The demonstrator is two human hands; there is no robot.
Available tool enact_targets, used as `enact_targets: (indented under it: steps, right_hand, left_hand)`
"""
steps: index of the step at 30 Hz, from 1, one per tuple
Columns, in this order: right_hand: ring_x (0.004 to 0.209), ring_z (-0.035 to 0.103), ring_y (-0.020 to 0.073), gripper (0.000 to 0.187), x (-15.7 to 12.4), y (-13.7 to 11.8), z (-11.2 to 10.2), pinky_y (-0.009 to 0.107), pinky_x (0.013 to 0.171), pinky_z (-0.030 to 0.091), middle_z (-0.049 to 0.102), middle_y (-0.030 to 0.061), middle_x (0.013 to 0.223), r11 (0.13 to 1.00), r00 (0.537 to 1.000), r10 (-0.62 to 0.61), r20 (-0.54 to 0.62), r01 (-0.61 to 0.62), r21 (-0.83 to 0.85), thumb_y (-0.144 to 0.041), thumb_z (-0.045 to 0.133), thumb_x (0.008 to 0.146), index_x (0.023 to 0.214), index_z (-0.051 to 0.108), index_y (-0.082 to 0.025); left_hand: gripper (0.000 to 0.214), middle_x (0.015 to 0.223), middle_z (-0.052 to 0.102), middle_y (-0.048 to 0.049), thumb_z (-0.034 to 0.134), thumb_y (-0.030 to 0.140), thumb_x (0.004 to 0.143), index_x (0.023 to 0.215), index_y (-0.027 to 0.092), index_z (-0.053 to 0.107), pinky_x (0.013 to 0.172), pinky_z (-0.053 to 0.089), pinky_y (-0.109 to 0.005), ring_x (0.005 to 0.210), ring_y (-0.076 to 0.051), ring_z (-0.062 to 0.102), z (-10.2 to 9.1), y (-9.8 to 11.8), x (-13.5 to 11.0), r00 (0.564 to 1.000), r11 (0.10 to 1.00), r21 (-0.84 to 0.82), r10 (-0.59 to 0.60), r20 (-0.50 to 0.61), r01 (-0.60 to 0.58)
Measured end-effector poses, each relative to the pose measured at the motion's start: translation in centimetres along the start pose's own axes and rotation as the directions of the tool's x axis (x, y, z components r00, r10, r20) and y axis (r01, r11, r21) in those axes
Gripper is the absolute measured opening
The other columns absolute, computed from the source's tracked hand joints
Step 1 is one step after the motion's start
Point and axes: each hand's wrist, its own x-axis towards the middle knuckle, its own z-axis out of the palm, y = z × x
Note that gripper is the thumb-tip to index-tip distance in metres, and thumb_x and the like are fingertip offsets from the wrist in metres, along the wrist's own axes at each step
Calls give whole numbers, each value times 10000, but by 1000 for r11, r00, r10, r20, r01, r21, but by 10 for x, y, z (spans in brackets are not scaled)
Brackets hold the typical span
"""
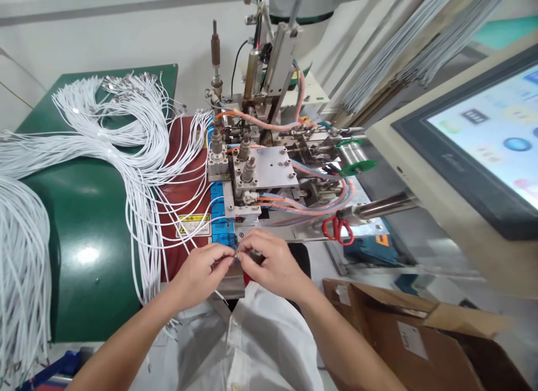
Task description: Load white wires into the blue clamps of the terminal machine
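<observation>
My left hand [207, 270] is closed in a pinch at the front end of the machine, on what looks like a white cable [221, 297] whose length shows below the fingers. Against its fingertips, my right hand [269, 262] pinches too; what lies between those fingers is too small to make out. Just beyond both hands is a row of blue cable clamps [222, 212] along the machine's left edge. Several white cables run into these clamps from a large white cable bundle [138, 212] on the left.
Green table [88, 279] on the left carries more bundles. The metal machine [269, 167] stands ahead, with a solder wire spool [355, 157] and red-handled scissors [337, 230]. A touch screen [487, 139] juts in at right, above a cardboard box [412, 329]. A yellow warning label [193, 225] lies beside the clamps.
</observation>
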Motion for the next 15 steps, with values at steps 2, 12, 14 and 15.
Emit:
enact_targets:
  steps: [2, 12, 14, 15]
  right_hand:
    - [651, 524, 150, 125, -1, -1, 4, 281, 620, 429, 579, 13, 657, 999, 999, -23, -43, 22, -30, -121, 504, 729, 676, 583, -202]
    - [654, 535, 156, 117, -18, 3, 42, 289, 616, 441, 586, 29, 667, 986, 936, 157, -315, -131, 99, -158, 521, 762, 671, 586, -195]
    - [640, 541, 148, 78, -17, 4, 40, 270, 582, 444, 589, 27, 691, 967, 921, 231, -315, -180, 181, -178, 539, 752, 706, 601, -190]
    - [629, 541, 143, 63, -16, 5, 39, 262, 568, 444, 587, 25, 697, 952, 909, 272, -316, -206, 226, -189, 548, 748, 718, 604, -188]
  left_hand:
    - [139, 723, 644, 17, 469, 198, 829, 817, 200, 607, 600, 465, -205, 636, -107, 585, 1, 1, 0, 1000, 1000, 6, -3, -24, 4]
    - [143, 787, 664, -28, 485, 261, 834, 880, 167, 583, 621, 495, -217, 693, -129, 621, 19, -7, -8, 963, 972, -173, -189, -191, 156]
    - [176, 766, 662, -21, 481, 245, 833, 956, 166, 579, 616, 497, -212, 671, -120, 615, 18, -7, -7, 965, 972, -185, -181, -191, 145]
    - [211, 746, 660, -14, 477, 233, 832, 1009, 168, 572, 609, 497, -209, 647, -113, 609, 18, -6, -6, 967, 974, -180, -169, -189, 135]
